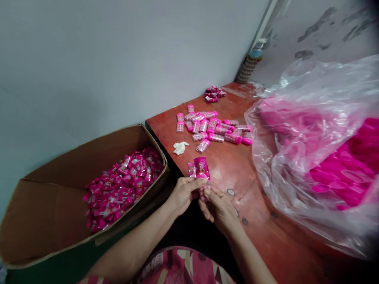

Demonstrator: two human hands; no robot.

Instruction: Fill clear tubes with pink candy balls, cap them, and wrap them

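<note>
My left hand [184,192] pinches a printed magenta wrapper [201,168], which stands up above its thumb at the table's near edge. Beside it shows a second small printed flap; whether it is the same piece I cannot tell. In the fingers of my right hand [220,206] is a small clear tube of pink balls [203,192], its upper end meeting the wrapper's lower edge. Both hands are closed and close together. Beyond them, several pink-capped tubes of balls [203,125] lie and stand in a loose group on the red table [227,163].
At left stands an open cardboard box [56,213] partly filled with magenta packets [124,189]. A large clear plastic bag [266,157] of pink plastic pieces [343,177] covers the right side. Crumpled white tissue [180,148], folded wrappers [213,94] and a bottle [251,61] are farther back.
</note>
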